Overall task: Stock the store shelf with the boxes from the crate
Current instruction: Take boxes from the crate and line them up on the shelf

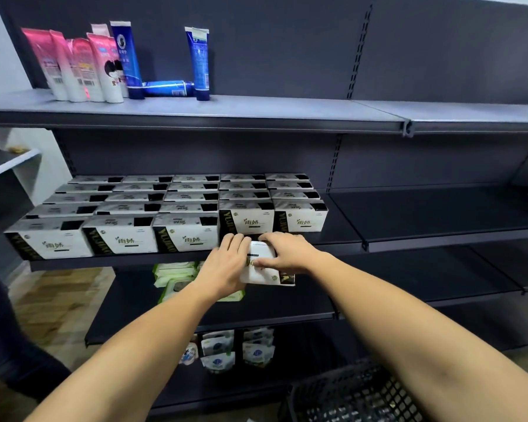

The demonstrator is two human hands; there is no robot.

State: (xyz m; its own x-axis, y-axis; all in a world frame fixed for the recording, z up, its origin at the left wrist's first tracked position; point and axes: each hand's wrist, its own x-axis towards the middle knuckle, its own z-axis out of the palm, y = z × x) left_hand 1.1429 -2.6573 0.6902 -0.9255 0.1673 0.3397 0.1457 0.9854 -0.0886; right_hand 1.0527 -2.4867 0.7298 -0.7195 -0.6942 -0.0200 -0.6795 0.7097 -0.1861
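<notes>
Left hand (pixel 226 264) and right hand (pixel 288 251) grip one white box (pixel 261 271) between them, fingers curled over its top, at the shelf (pixel 104 263) edge. Stocked boxes (pixel 119 236) stand just beyond.
</notes>
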